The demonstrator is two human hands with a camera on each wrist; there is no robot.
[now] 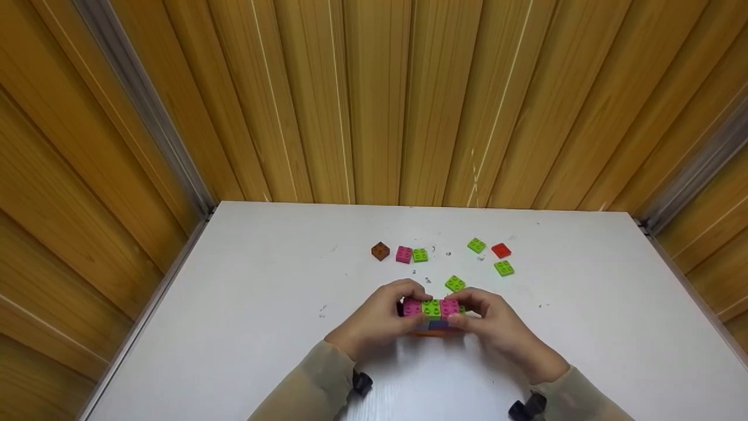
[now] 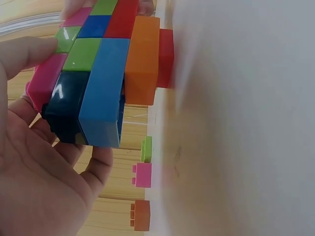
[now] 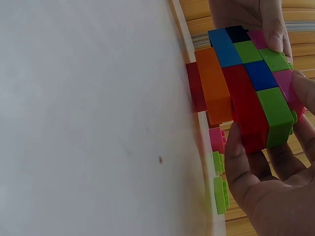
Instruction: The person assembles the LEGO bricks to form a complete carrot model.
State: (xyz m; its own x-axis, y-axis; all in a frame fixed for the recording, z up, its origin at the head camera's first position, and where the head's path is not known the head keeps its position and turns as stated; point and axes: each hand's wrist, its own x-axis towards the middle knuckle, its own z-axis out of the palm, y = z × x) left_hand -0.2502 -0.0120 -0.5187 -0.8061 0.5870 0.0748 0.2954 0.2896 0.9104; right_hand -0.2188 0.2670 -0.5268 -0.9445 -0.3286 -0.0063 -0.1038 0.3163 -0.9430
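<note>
A stack of joined toy building blocks (image 1: pixel 431 310) stands near the middle of the white table. Pink, green and pink blocks form its top row in the head view. Below come a black block (image 2: pixel 66 105), a light blue block (image 2: pixel 106 88), green and blue blocks, a long red block (image 3: pixel 243 105), an orange block (image 2: pixel 142 61) and a red block (image 3: pixel 196 87) at the bottom. My left hand (image 1: pixel 383 316) grips the stack's left end, thumb on the near side. At the other end, my right hand (image 1: pixel 502 327) holds it with thumb and curled fingers.
Loose blocks lie beyond the hands on the table (image 1: pixel 280 263): brown (image 1: pixel 380 251), pink (image 1: pixel 404 254) beside green (image 1: pixel 420 255), red (image 1: pixel 501 250), and more green ones, the nearest green block (image 1: pixel 455 283) just past the stack. Wood-look panels (image 1: pixel 374 105) rise behind the table.
</note>
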